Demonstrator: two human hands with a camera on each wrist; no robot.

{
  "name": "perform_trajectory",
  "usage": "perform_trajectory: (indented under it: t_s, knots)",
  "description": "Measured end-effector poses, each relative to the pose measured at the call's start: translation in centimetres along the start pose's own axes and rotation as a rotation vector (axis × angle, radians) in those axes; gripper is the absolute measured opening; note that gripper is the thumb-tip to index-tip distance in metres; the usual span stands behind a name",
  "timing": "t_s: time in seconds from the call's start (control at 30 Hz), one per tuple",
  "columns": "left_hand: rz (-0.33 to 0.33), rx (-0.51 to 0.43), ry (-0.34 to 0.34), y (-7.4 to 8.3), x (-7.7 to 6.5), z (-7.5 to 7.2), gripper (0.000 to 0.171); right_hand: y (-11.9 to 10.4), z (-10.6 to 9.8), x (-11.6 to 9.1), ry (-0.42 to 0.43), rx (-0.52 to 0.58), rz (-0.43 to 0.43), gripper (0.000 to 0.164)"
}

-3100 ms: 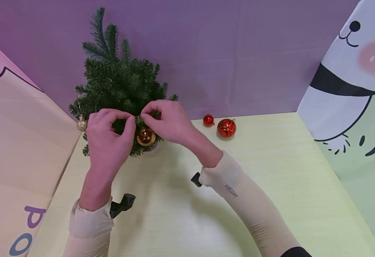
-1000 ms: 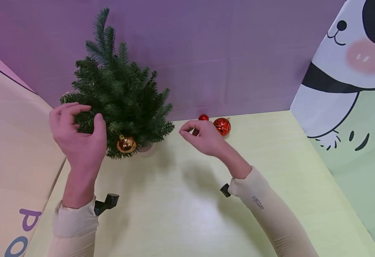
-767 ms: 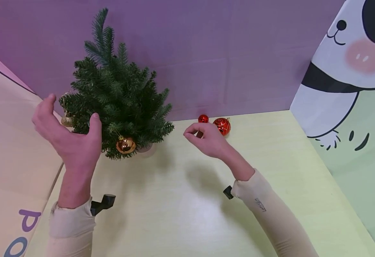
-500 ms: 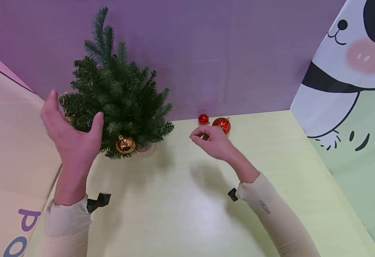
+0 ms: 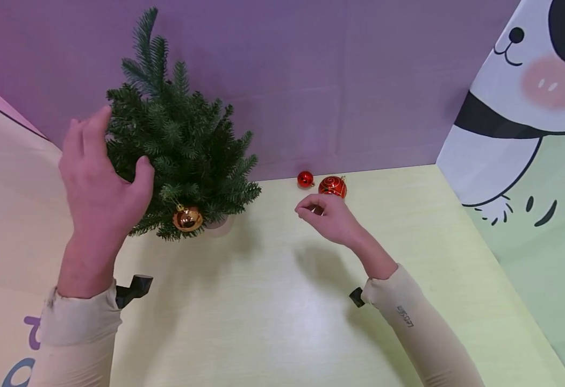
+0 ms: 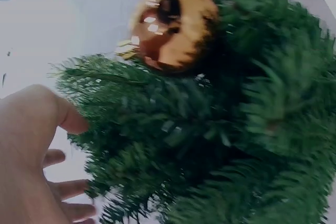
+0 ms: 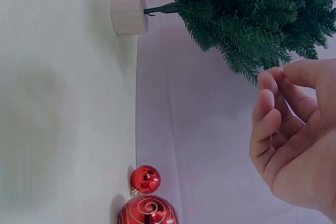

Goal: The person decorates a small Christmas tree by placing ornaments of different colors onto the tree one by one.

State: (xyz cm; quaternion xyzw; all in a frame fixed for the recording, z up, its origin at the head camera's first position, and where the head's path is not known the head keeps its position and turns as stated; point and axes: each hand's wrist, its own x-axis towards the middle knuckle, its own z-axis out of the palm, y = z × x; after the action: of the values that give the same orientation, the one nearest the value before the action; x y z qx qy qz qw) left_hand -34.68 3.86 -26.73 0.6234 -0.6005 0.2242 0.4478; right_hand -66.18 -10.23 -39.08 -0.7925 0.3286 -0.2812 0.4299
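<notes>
Standing wide, the left hand (image 5: 100,188) is at the left side of the small green tree (image 5: 180,134), with its thumb well apart from the fingers. I see nothing held in it; whether the thumb touches the needles I cannot tell. Compared with three seconds ago, it has left the shiny gold ball (image 5: 187,219) and gone to the left, and its fingers are straighter.

The tree is upright at the far left of the table (image 5: 263,322), on a pale round base (image 7: 128,14), in front of the purple backdrop (image 5: 287,80). The gold ball hangs at the near side of its lower branches. No hand supports it now, so I judge that its hanging is done and it stays by its own loop.

Further right, the small red ball (image 5: 305,179) lies on the table near the backdrop. Just nearer is the right hand (image 5: 333,217), in the air, also withdrawn from the tree. Its fingers are loosely bent, the thumb close to the forefinger, the gap narrow, and no thing is visible between them. Therefore, I think, this hand is free. The larger red ball (image 5: 333,185), with gold swirls, lies just beside the small one and is partly covered by this hand in the head view.
</notes>
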Motion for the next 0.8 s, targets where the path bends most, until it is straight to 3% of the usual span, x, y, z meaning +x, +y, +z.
perform_trajectory:
  t_s: [0.17, 0.3, 0.37, 0.5, 0.6, 0.8]
  knots:
    - [-0.087, -0.054, -0.172, 0.9, 0.7, -0.6, 0.069, 0.3, 0.0, -0.2, -0.001, 0.016, 0.009, 0.010]
    - [-0.234, -0.036, -0.337, 2.1, 1.5, -0.9, 0.085, 0.8, 0.0, -0.4, 0.006, 0.024, 0.014, 0.010]
    - [-0.280, 0.001, -0.376, 2.6, 2.0, -0.7, 0.091, 1.2, -0.3, -0.2, 0.000, 0.023, 0.010, 0.010]
    - [-0.347, 0.076, -0.390, 3.0, 2.5, 0.0, 0.097, 2.1, -0.7, -0.1, -0.012, 0.019, 0.007, 0.010]
    - [-0.360, 0.097, -0.365, 2.6, 2.4, 0.4, 0.100, 2.8, -1.1, -0.1, -0.022, 0.017, 0.013, 0.010]
    - [-0.398, 0.012, -0.291, 1.2, 1.8, 0.9, 0.101, 3.9, -1.8, 0.3, -0.056, 0.018, 0.043, 0.010]
